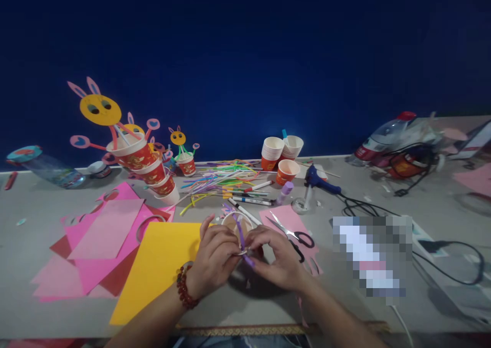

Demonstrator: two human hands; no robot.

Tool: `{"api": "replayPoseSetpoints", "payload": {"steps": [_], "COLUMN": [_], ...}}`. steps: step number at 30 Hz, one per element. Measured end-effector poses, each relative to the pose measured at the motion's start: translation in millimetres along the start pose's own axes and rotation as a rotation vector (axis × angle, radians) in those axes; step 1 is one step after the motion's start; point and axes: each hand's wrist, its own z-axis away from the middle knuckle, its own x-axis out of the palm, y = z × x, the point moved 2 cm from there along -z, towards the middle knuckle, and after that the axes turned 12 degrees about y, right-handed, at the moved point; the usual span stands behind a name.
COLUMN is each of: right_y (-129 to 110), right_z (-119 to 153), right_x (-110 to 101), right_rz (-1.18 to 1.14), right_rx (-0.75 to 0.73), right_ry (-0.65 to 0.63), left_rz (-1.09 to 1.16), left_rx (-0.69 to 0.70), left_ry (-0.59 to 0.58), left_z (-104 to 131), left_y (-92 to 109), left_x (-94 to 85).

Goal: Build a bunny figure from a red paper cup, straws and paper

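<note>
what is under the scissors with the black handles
A pink sheet lies under part of the scissors. Whatever the scissors themselves cover can't be seen, and the right hand hides some of the sheet too.

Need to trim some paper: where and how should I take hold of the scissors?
Probably best by the black handle loops of the scissors, coming from the right: the blades are spread open and point away, to the far left.

- Left on the table [226, 314]: paper pile [105, 230], nested cups [135, 156] behind it.
- Middle, towards the back: pipe cleaners [230, 174], left of the cup stack [270, 158].
- Right of middle: scissors [287, 231] on a paper sheet [284, 213], glue gun [325, 185] behind them.
- Far right, back: bottle [378, 140].
</note>
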Motion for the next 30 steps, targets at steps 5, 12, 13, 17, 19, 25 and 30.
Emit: {"api": "replayPoseSetpoints", "payload": {"steps": [5,12,13,17,19,25,30], "right_y": [2.7,6.6,6.8,6.3,6.1,6.3,7.4], "right_z": [3.4,5.4,5.1,2.8,1.2,-3.0,-4.6], "right_x": [0.7,1.1,1.0,0.5,0.3,-0.7,-1.4], "right_rz": [-0.018,-0.047,-0.044,-0.008,0.019,0.05,0.135], "right_rx": [0.074,0.109,0.107,0.042,0.016,-0.028,-0.132], "right_ry": [-0.004,-0.007,-0.004,-0.008,-0.019,-0.026,-0.026], "left_rz": [-0.03,-0.039,-0.04,-0.035,-0.029,-0.044,-0.07], "left_rx": [-0.009,-0.014,-0.016,-0.01,-0.012,-0.02,-0.018], "left_ry": [-0.013,-0.028,-0.035,-0.037,-0.041,-0.057,-0.059], "left_z": [0.2,0.4,0.2,-0.1,0.4,1.8,1.6], "left_y": [0.5,-0.1,-0.1,0.1,-0.4,-1.8,-0.9], "left_x": [0.0,0.7,0.8,0.3,0.3,1.5,2.2]}}
